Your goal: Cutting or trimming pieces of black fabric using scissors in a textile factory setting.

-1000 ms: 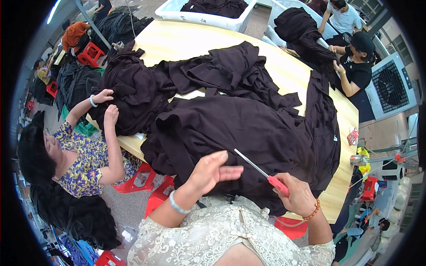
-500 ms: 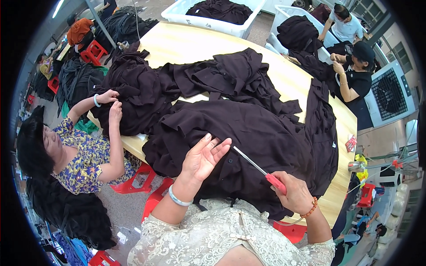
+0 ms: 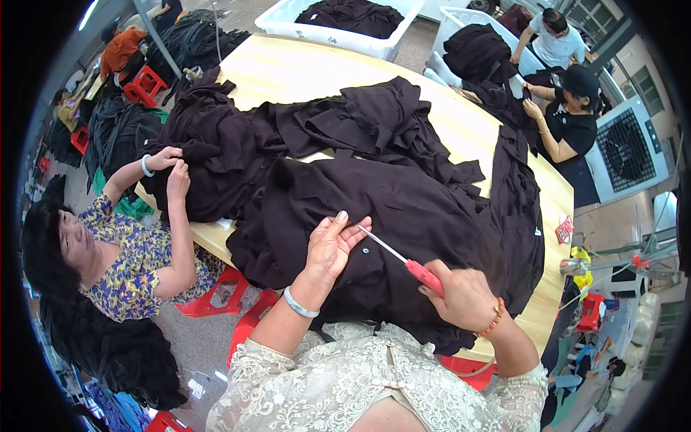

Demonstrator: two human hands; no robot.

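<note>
My right hand [image 3: 464,297] is closed round the red handle of a tool [image 3: 425,276] with a long, thin metal shaft. The shaft points to the upper left, and its tip is by the fingertips of my left hand [image 3: 332,248]. That left hand is turned palm up over the cloth, thumb and fingers apart, with nothing plainly held. Beneath both hands a dark garment [image 3: 425,209] lies spread in loose folds, a small button showing on it. A thin tube shows below my right wrist.
More dark garments are heaped over the pale wooden table [image 3: 288,65]. At the left, a person in a patterned top [image 3: 144,252] handles the cloth; two people work at the far right. A white bin [image 3: 345,37] stands beyond the table. Red stools [image 3: 216,295] are beside me.
My right hand has moved left, bringing the tool's tip to my left fingertips. My left hand has shifted slightly right, its fingers drawn in. The cloth near it has bunched differently.
</note>
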